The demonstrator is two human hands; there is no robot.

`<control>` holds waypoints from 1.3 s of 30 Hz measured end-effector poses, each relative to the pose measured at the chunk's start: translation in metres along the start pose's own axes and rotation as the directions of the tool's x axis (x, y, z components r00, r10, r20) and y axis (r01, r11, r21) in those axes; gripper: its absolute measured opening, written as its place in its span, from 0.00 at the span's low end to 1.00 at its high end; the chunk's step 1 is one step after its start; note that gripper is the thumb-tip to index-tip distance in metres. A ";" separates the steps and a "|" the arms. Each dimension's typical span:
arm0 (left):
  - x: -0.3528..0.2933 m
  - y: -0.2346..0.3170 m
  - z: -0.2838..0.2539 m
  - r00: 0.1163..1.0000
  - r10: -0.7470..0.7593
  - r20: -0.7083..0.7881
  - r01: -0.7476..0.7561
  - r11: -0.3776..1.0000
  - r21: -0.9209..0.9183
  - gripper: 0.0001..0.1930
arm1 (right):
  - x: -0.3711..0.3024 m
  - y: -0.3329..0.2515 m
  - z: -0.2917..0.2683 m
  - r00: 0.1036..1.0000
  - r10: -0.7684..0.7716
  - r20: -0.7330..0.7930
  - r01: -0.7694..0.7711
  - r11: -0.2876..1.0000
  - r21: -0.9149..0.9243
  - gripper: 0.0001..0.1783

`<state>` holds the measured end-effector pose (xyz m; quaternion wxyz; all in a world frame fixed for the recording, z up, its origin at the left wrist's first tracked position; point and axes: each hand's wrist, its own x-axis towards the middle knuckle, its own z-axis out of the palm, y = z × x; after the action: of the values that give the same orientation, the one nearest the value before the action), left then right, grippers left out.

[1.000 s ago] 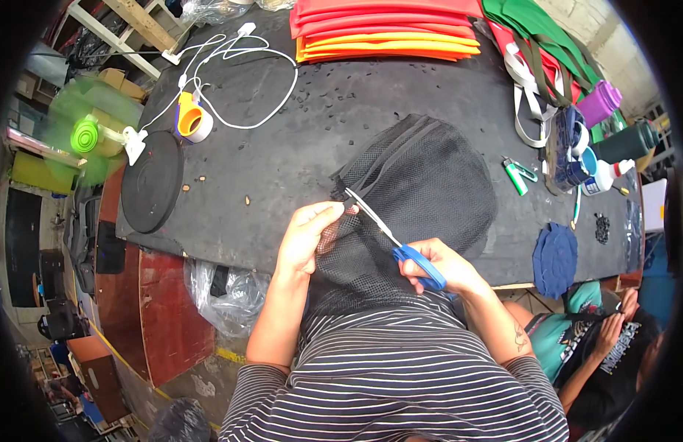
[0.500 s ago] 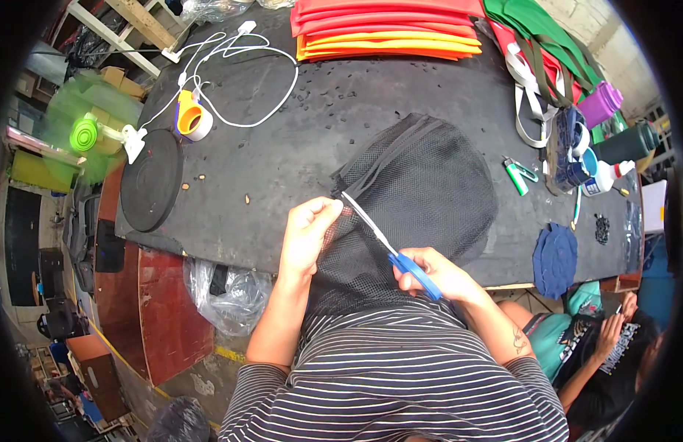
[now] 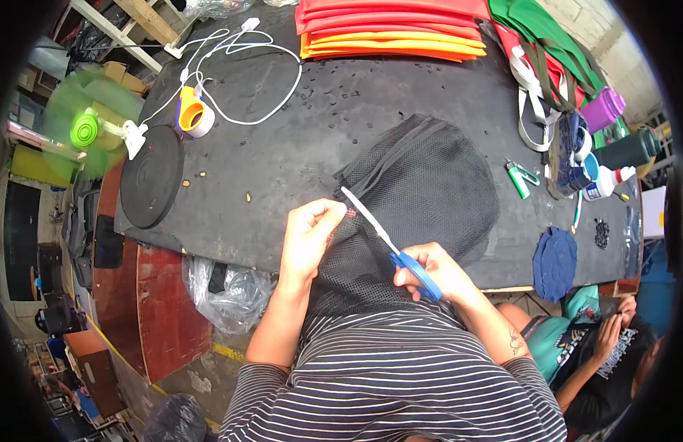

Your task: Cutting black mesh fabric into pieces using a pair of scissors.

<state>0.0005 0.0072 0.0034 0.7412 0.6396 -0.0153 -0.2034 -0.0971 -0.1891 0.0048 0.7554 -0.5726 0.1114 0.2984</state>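
Black mesh fabric (image 3: 441,188) with a bound edge strip lies on the dark table and drapes over the near edge against my striped shirt. At its left side, my left hand (image 3: 309,237) is closed in a pinch on the mesh. A small reddish patch shows at those fingertips. My right hand (image 3: 438,274) grips a pair of scissors (image 3: 417,275) by the blue handles. Their long blades point up and left, looking closed or nearly so, with the tips over the mesh just right of my left fingertips.
Red and orange folded fabric (image 3: 391,29) is stacked at the back. A white cable (image 3: 260,121), tape dispenser (image 3: 195,118), black webbing roll (image 3: 152,177) and spinning green fan (image 3: 85,129) stand left. Rightward lie a green-handled tool (image 3: 520,180), bottles and navy fabric (image 3: 554,264). Another person (image 3: 603,353) sits at right.
The scissors have turned slightly, so the blades show broader and lighter. Both hands hold nearly the same places, and the mesh has barely moved.
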 end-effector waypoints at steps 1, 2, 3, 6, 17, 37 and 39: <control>-0.001 0.000 0.000 1.000 0.008 -0.002 -0.008 1.000 -0.030 0.06 | 0.000 -0.004 0.000 0.998 -0.067 -0.019 0.067 0.998 0.010 0.09; -0.002 0.005 0.002 1.000 0.009 -0.004 -0.009 1.000 -0.030 0.06 | 0.000 -0.011 0.000 0.990 -0.134 -0.039 0.135 0.991 0.020 0.10; -0.005 0.013 0.006 1.000 0.011 0.009 -0.011 1.000 -0.014 0.06 | 0.001 -0.020 0.002 0.971 -0.204 -0.126 0.203 0.979 -0.020 0.11; -0.002 0.022 0.022 0.971 0.230 0.067 -0.237 0.961 0.139 0.05 | 0.018 -0.039 -0.003 0.853 -0.515 -0.085 0.507 0.856 -0.099 0.22; 0.006 0.047 0.024 0.833 0.040 0.551 -0.032 0.999 -0.024 0.12 | -0.013 -0.178 -0.041 0.646 -0.763 -0.031 0.764 0.645 0.018 0.10; -0.022 0.060 0.004 0.880 -0.046 0.473 0.107 0.989 -0.103 0.06 | -0.069 -0.167 -0.109 0.713 -0.632 -0.303 0.566 0.774 -0.284 0.16; -0.018 0.054 0.005 0.899 -0.049 0.435 0.105 0.989 -0.105 0.06 | -0.060 -0.167 -0.110 0.724 -0.608 -0.326 0.559 0.794 -0.238 0.16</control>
<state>-0.0019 0.0139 0.0603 0.7495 0.5308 -0.1407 -0.3697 -0.0295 -0.3386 0.1343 0.7367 -0.6707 0.0534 -0.0674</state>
